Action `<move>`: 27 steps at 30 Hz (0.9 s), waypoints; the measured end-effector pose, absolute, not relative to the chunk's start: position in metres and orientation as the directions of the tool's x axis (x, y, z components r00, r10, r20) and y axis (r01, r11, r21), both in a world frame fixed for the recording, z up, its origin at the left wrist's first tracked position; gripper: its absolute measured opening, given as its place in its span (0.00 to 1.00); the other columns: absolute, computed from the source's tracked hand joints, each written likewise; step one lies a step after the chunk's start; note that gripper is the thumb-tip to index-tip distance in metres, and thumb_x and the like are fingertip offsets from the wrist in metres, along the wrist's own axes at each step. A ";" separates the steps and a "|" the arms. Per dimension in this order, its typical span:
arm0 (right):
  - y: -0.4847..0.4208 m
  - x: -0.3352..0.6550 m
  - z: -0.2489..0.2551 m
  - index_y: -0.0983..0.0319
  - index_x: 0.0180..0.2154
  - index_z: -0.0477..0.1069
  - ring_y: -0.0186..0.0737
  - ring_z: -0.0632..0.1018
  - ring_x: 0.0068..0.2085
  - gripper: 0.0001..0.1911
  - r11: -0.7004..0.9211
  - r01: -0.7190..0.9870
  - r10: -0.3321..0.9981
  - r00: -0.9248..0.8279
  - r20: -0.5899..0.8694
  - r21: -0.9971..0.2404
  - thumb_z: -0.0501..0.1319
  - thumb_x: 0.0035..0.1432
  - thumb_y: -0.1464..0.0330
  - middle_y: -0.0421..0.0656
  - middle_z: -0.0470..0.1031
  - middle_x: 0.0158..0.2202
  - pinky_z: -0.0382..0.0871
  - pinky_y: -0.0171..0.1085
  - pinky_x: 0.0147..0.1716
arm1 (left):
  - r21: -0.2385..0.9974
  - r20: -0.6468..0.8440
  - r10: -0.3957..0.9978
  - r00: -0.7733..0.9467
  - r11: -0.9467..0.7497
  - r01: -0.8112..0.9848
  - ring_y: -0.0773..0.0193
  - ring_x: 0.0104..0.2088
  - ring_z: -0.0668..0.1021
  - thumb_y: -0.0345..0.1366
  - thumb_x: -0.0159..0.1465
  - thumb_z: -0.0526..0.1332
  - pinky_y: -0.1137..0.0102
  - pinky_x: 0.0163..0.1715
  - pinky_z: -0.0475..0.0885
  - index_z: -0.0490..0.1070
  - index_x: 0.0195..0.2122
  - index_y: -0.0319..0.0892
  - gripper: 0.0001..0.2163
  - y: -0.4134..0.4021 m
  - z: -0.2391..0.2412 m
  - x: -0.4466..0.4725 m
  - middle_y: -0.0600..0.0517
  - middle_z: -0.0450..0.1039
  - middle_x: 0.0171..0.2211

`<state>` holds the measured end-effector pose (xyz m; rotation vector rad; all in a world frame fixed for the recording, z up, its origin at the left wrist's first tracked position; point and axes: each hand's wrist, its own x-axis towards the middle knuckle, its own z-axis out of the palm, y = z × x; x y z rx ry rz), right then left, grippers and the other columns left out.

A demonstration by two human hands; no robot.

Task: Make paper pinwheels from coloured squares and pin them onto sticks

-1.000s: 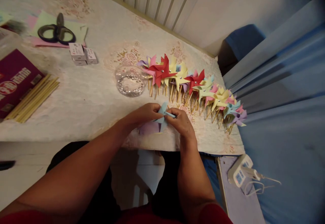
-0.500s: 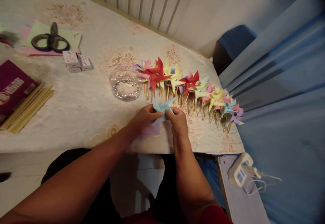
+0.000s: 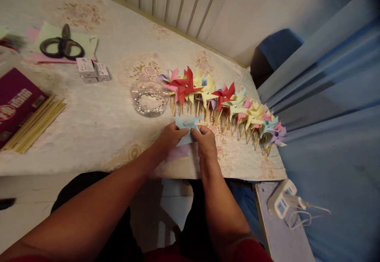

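Observation:
Between my two hands is a light blue paper pinwheel with its points folded inward. My left hand grips its left side, thumb on top. On the other side my right hand pinches the paper, its thumb meeting the left thumb near the centre. The fingers beneath the paper are hidden. A piece of purple paper lies on the table under my hands. Just beyond stands a round clear dish of small shiny pins or beads. To its right runs a row of colourful finished pinwheels on sticks.
At the left, black-handled scissors lie on coloured paper sheets, near small white boxes. Wooden sticks rest against a purple box. A white power strip sits past the table's right corner, beside a blue curtain.
Both thumbs have come closer together at the middle of the blue paper, pressing its folds. The view has shifted slightly; the other things lie as before.

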<state>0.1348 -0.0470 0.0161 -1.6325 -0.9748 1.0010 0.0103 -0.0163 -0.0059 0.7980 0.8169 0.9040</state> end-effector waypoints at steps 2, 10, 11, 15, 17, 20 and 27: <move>-0.048 0.135 0.018 0.61 0.28 0.74 0.34 0.69 0.24 0.12 -0.222 0.137 0.930 0.327 -0.167 -0.966 0.64 0.46 0.59 0.36 0.72 0.23 0.63 0.33 0.25 | 0.846 -0.269 0.886 0.377 0.404 -0.347 0.66 0.26 0.75 0.35 0.51 0.68 0.73 0.28 0.69 0.78 0.36 0.38 0.11 -0.015 -0.005 0.010 0.53 0.76 0.26; -0.045 0.150 0.020 0.59 0.38 0.75 0.39 0.78 0.35 0.18 -0.113 0.137 0.961 0.267 -0.073 -0.984 0.66 0.49 0.55 0.41 0.79 0.34 0.71 0.37 0.36 | 0.796 -0.332 0.882 0.334 0.452 -0.402 0.66 0.26 0.75 0.32 0.49 0.67 0.74 0.28 0.70 0.76 0.32 0.38 0.08 -0.007 0.007 -0.001 0.54 0.77 0.26; -0.045 0.153 0.020 0.59 0.39 0.75 0.39 0.78 0.36 0.18 -0.099 0.137 0.960 0.275 -0.058 -0.986 0.66 0.50 0.55 0.41 0.80 0.36 0.71 0.37 0.37 | 0.790 -0.334 0.882 0.333 0.455 -0.411 0.66 0.26 0.75 0.32 0.49 0.67 0.74 0.29 0.70 0.76 0.32 0.38 0.08 -0.007 0.008 -0.002 0.54 0.77 0.26; -0.045 0.162 0.018 0.58 0.39 0.75 0.39 0.78 0.37 0.14 -0.018 0.122 0.955 0.296 0.019 -0.992 0.66 0.51 0.59 0.42 0.80 0.36 0.71 0.37 0.38 | 0.754 -0.333 0.881 0.336 0.463 -0.467 0.67 0.26 0.76 0.31 0.49 0.68 0.74 0.28 0.69 0.75 0.33 0.38 0.10 -0.003 0.007 -0.005 0.54 0.77 0.26; -0.046 0.166 0.018 0.58 0.37 0.76 0.38 0.77 0.35 0.11 0.030 0.112 0.960 0.274 0.060 -0.993 0.67 0.50 0.62 0.40 0.79 0.34 0.70 0.37 0.38 | 0.747 -0.326 0.882 0.340 0.460 -0.479 0.68 0.25 0.75 0.31 0.48 0.68 0.75 0.27 0.68 0.75 0.34 0.39 0.10 -0.001 0.004 -0.006 0.55 0.76 0.25; -0.047 0.170 0.017 0.58 0.34 0.76 0.36 0.75 0.33 0.09 0.060 0.094 0.976 0.205 0.078 -0.994 0.68 0.48 0.64 0.38 0.77 0.31 0.70 0.36 0.37 | 0.749 -0.305 0.881 0.363 0.457 -0.480 0.69 0.23 0.73 0.32 0.48 0.68 0.75 0.24 0.66 0.75 0.33 0.39 0.10 0.001 0.000 -0.008 0.56 0.75 0.25; -0.047 0.170 0.014 0.57 0.33 0.75 0.33 0.75 0.29 0.08 0.039 -0.004 0.992 0.124 0.038 -0.999 0.68 0.48 0.68 0.35 0.76 0.29 0.68 0.32 0.30 | 0.737 -0.317 0.875 0.366 0.470 -0.486 0.68 0.22 0.72 0.31 0.49 0.67 0.75 0.23 0.66 0.74 0.30 0.40 0.07 0.004 0.000 -0.009 0.56 0.73 0.23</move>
